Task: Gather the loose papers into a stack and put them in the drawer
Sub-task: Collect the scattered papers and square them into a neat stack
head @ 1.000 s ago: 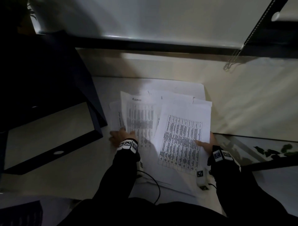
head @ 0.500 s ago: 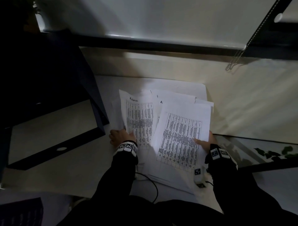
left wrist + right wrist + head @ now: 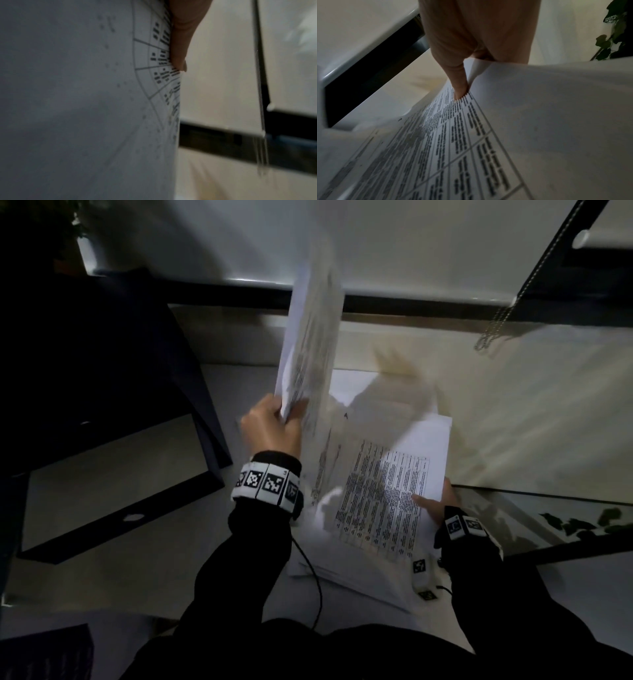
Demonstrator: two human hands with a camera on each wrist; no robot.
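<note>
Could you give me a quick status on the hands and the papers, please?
Left hand grips raised sheets. Right hand pinches printed sheet over pile. Drawer open, nothing blocking.

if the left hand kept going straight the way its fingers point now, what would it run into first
The left hand, gripping a raised sheaf of papers, points up and away toward the back of the desk. The first thing in that line looks like the dark window frame under the blind, though depth is unclear.

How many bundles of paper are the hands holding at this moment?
2. The left hand grips a raised bundle, nearly upright. The right hand pinches a printed sheet over the pile on the table. Sheets underneath may be hidden.
</note>
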